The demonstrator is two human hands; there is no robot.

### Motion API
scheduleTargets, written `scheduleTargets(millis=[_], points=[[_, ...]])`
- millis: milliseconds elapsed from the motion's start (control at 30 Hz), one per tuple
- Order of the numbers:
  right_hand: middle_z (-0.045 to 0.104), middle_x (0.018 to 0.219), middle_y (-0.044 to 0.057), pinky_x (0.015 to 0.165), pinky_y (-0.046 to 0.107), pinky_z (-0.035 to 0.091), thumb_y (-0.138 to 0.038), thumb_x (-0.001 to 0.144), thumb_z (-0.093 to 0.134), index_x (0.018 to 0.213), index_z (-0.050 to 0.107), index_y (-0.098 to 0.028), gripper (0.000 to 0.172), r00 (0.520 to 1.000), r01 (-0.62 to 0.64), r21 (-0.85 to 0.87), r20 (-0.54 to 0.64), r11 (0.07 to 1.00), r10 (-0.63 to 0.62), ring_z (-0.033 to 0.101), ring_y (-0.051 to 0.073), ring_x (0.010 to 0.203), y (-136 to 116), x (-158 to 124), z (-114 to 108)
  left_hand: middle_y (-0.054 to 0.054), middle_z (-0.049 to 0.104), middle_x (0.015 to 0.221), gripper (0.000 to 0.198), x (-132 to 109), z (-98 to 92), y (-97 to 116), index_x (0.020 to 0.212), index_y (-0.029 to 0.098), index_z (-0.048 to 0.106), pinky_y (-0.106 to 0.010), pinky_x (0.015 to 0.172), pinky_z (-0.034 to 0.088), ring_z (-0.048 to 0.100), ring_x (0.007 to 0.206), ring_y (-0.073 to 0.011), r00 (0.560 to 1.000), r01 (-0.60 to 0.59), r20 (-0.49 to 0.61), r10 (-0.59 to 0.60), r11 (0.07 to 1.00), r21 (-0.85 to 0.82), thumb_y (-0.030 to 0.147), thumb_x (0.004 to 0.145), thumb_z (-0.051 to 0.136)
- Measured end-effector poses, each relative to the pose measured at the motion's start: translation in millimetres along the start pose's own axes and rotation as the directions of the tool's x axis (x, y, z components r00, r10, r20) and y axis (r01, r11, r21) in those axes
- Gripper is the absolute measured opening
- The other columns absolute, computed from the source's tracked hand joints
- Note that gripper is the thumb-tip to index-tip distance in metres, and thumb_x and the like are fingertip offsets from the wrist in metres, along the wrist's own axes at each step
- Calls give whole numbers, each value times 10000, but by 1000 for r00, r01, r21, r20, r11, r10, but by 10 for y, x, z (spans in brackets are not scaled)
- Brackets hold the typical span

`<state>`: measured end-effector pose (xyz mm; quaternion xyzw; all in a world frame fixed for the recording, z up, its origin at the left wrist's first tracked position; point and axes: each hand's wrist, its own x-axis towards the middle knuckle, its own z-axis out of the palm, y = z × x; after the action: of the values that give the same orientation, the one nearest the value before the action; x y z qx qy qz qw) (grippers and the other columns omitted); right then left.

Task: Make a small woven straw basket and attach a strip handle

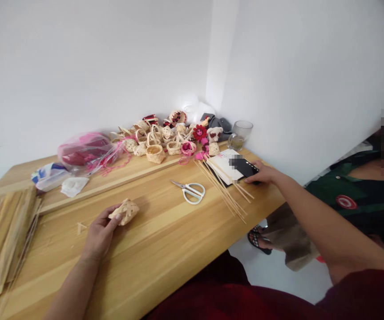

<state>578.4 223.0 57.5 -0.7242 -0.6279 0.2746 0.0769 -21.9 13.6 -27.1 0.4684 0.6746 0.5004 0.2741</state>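
In the head view, the left hand (pixel 102 229) grasps a woven piece (pixel 128 211) left of centre, the right hand (pixel 265 173) a black phone (pixel 247 169) right of centre. The woven piece looks light and crushable, best held gently by its sides.

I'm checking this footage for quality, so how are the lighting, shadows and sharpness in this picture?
Head view: the white bag looks washed out; a soft shadow lies right of the woven piece; flat strips at far left look slightly soft; pixel blocks cover part of the dark object in the right hand.
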Motion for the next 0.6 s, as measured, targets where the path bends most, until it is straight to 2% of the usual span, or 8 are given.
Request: scheduleTargets(millis=[67,133,200,300,333,467,600], points=[[660,1354,96,936,442,614,-425,1028,677,1389,633,-223,416,1000,-15,-7,6,1000,15,686,246,1104,-16,-9,0,-109,800,1080,757,2,-9,-4,1235,165,745,-322,832,562,717,922,-236,998,60,15,-60,998,-34,743,748,788],[666,1343,96,911,424,618,-428,1023,682,1403,620,-229,434,1000,-25,-13,2,1000,25,693,235,1072,-19,0,3,-105,796,1090,779,1,-12,0,1233,169,739,-318,816,563,714,905,-232,996,93,16,-92,994,-64,750,718,807],[686,1335,105,897,406,611,-429,946,771,1464,564,-236,590,1000,-24,-19,-14,1000,24,698,249,1054,-12,22,7,-100,794,1074,774,-3,-10,5,1223,170,736,-319,808,566,717,904,-238,995,95,20,-93,992,-79,743,709,818],[738,1269,118,865,409,600,-416,723,927,1543,459,-240,961,999,-24,-36,-46,999,23,710,309,1022,12,70,11,-90,793,1061,743,-14,-5,9,1218,182,735,-319,816,569,720,930,-246,995,95,31,-93,991,-93,727,721,818],[752,1241,119,857,418,601,-419,664,948,1546,449,-239,1029,998,-23,-42,-53,999,21,714,328,1014,22,85,11,-86,792,1059,732,-19,-3,11,1218,188,735,-319,814,570,720,933,-247,995,101,30,-98,990,-98,724,726,815],[766,1226,119,857,446,612,-493,597,937,1528,469,-234,1074,998,6,-61,-59,998,-9,733,346,1011,72,122,19,-77,791,1036,704,-37,7,28,1218,210,737,-315,790,576,718,923,-249,993,114,24,-112,987,-117,709,727,812],[727,1349,152,995,471,572,-511,603,920,1548,467,-200,1093,995,43,-82,-86,996,-51,707,363,1154,110,123,46,-79,796,1059,689,-34,6,1,1241,207,736,-310,788,575,716,907,-238,995,97,35,-93,988,-122,679,744,809]])
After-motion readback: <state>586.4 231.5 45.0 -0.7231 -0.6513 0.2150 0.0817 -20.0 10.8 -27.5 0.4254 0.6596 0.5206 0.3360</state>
